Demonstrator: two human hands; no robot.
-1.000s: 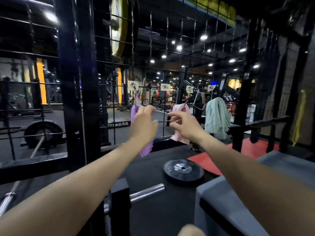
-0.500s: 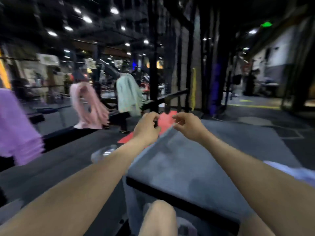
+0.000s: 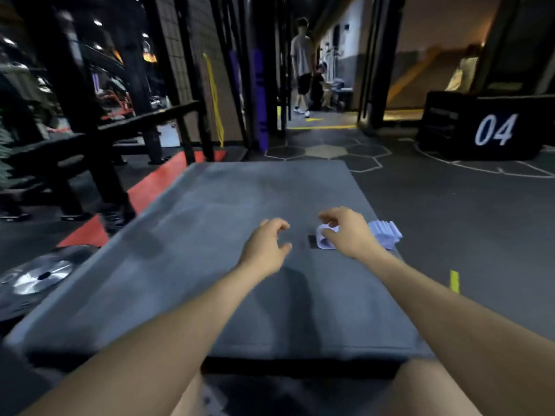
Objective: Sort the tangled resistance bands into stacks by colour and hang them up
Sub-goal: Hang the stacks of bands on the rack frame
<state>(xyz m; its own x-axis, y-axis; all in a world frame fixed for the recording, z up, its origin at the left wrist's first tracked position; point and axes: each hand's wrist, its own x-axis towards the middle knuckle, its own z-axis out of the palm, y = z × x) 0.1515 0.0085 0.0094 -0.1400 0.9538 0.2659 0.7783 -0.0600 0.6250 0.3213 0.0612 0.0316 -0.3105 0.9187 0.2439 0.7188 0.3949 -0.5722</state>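
A stack of pale lilac resistance bands (image 3: 386, 235) lies near the right edge of a grey padded box (image 3: 210, 235). My right hand (image 3: 348, 232) is over the stack's left end, with its thumb and curled fingers around the looped ends. My left hand (image 3: 265, 247) hovers just above the box top to the left of the stack, fingers loosely curled and holding nothing. The hanging bands on the rack are out of view, apart from a blurred green edge at the far left.
A black rack (image 3: 99, 139) and a red floor mat (image 3: 144, 190) are to the left, with a weight plate (image 3: 39, 277) on the floor. A black box marked 04 (image 3: 492, 127) stands at the right. A person (image 3: 301, 64) stands in the corridor. A yellow band (image 3: 213, 97) hangs on the wall.
The view swung right, from the rack with the hung purple, pink and green bands to the grey box. Both hands dropped to the box top, and my right hand reached the pale stack.
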